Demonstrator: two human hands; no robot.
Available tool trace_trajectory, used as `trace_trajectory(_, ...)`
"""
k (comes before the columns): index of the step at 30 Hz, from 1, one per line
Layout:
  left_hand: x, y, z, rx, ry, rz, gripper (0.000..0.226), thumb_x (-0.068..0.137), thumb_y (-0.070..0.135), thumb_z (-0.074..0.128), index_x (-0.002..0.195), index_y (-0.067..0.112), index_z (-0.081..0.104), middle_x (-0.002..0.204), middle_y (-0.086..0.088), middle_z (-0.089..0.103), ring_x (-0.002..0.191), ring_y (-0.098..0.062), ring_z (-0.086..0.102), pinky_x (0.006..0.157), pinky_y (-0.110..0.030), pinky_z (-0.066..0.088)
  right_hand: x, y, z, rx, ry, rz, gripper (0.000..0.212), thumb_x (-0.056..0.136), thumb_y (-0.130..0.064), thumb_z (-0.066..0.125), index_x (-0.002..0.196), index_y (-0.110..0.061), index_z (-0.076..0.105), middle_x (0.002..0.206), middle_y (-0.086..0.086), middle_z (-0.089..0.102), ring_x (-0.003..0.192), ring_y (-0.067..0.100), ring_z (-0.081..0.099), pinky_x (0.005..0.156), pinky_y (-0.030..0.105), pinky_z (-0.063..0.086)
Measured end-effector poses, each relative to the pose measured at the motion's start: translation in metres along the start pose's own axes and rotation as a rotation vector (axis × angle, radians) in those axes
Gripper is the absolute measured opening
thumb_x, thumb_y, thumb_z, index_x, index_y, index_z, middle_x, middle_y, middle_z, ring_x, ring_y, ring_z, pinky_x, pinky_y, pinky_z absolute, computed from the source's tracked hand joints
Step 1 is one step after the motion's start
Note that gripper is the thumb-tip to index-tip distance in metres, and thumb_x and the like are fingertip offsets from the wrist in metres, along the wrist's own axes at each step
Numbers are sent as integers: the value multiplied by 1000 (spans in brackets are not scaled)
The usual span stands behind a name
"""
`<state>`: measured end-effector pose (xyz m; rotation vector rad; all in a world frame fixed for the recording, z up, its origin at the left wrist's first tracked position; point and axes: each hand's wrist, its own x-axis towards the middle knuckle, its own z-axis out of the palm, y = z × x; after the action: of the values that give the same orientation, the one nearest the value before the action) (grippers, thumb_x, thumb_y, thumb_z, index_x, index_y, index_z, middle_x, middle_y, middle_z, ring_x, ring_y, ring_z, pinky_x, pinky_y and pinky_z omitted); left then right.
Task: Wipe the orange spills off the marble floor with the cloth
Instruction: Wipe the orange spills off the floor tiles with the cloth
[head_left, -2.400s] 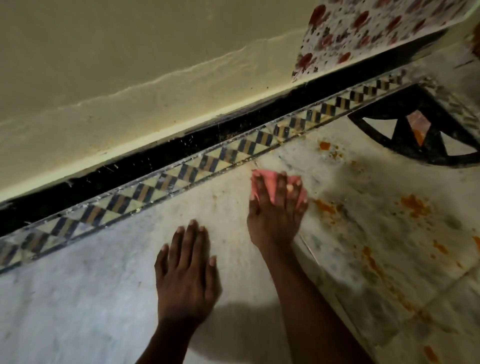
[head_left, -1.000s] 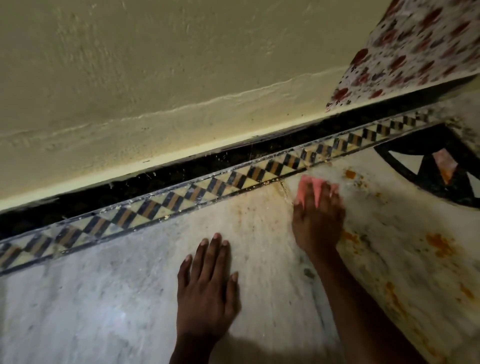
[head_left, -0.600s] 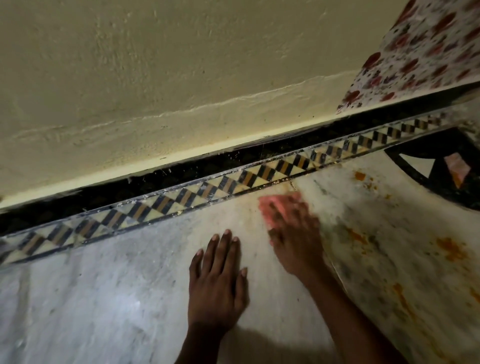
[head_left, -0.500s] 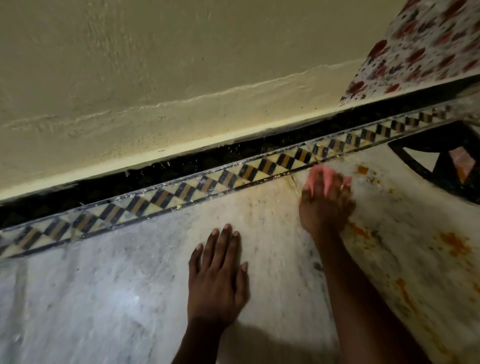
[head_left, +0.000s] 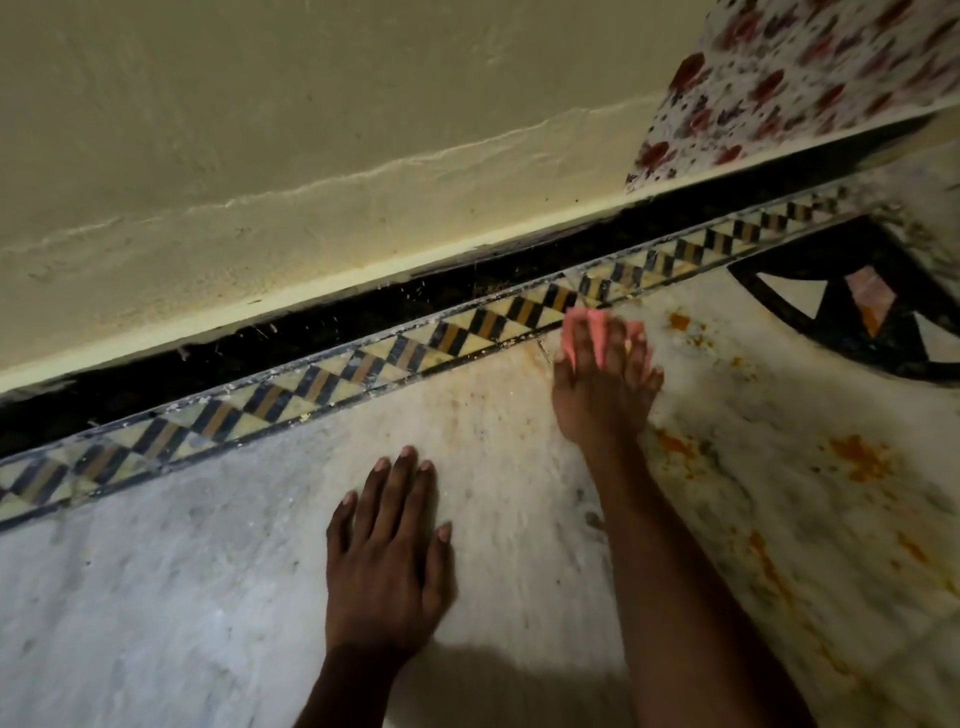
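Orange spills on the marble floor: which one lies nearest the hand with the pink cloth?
The orange smear just right of the right hand's wrist; others lie farther off.

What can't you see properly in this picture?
- Pink cloth: mostly hidden under the blurred right hand, head view.
- Red-flowered fabric: cut off by the top and right edges.
- Black-rimmed floor inlay: cut off by the right edge.

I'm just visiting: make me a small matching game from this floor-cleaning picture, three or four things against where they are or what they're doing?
Things:
1. left hand
2. right hand
3. cloth
4. orange spills

States:
a. pink, under the fingers, beside the patterned border
b. flat on the marble, holding nothing
c. spread over the floor on the right
d. pressing down on the cloth

Pairs: 1-b, 2-d, 3-a, 4-c
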<state>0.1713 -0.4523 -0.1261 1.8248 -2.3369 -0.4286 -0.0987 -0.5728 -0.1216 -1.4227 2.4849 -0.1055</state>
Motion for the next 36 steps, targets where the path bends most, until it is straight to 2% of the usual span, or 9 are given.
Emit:
trace_trajectory(3, 0, 0, 1, -4, 0, -8, 66, 105, 50, 33, 167, 30, 24, 176, 7, 16, 164, -14, 11, 129, -49, 18, 60, -42, -13, 81, -123, 91, 75, 108, -65, 15, 167, -32, -17, 174, 9, -28, 158, 40, -30, 128, 63, -12)
trace_trajectory(9, 0, 1, -4, -16, 9, -6, 66, 103, 50, 35, 166, 30, 29, 176, 7, 19, 163, -16, 16, 128, -49, 22, -29, -23, 0, -57, -213, -481, 74, 107, -66, 20, 162, -45, -25, 173, 0, -33, 157, 36, -34, 127, 61, -12)
trace_trajectory(13, 0, 0, 0, -11, 18, -10, 66, 103, 50, 36, 166, 30, 28, 176, 7, 19, 163, -15, 15, 128, -48, 21, -18, 37, -5, -79, -66, -201, 66, 105, -68, 16, 164, -52, -11, 179, 4, -10, 163, 42, -8, 129, 66, 6)
trace_trajectory(17, 0, -2, 1, -10, 33, 7, 66, 104, 50, 35, 166, 30, 28, 176, 8, 19, 163, -14, 14, 128, -48, 21, 51, 5, -13, 3, -79, -15, 66, 107, -67, 14, 163, -48, -15, 176, 8, -22, 160, 43, -24, 128, 67, -5)
trace_trajectory(24, -1, 1, -3, -34, 21, 13, 66, 105, 52, 28, 167, 28, 26, 176, 7, 18, 164, -14, 10, 129, -49, 19, -63, 37, 5, -101, -16, -386, 62, 105, -63, 16, 162, -56, -7, 180, 2, -1, 165, 36, -5, 131, 59, 8)
trace_trajectory(27, -1, 1, -3, -29, 29, 9, 66, 105, 51, 29, 167, 29, 26, 176, 7, 18, 164, -14, 10, 129, -49, 18, -63, 85, -2, -57, 38, -126, 64, 104, -62, 13, 166, -50, 8, 179, 6, 9, 164, 40, 7, 128, 65, 18)
trace_trajectory(30, 0, 1, 0, -20, 36, 14, 66, 105, 52, 28, 167, 29, 26, 176, 7, 18, 164, -14, 11, 129, -48, 18, -16, 69, -2, -19, 80, 89, 66, 105, -62, 13, 167, -46, 2, 179, 13, -1, 164, 43, -6, 131, 63, 4)
trace_trajectory(33, -1, 1, 1, -20, 35, 20, 66, 106, 53, 26, 167, 30, 24, 176, 7, 18, 164, -15, 11, 129, -48, 18, -17, 34, 7, -59, 24, -85, 64, 108, -64, 16, 165, -49, -7, 178, 9, -15, 161, 42, -19, 130, 64, -2)
trace_trajectory(36, -3, 1, -1, -6, 33, 17, 66, 106, 54, 25, 167, 29, 23, 176, 6, 17, 164, -15, 11, 129, -48, 18, -90, 53, 14, -67, 58, -324, 60, 106, -61, 21, 164, -57, 4, 180, 0, -7, 165, 34, -12, 132, 60, 2)
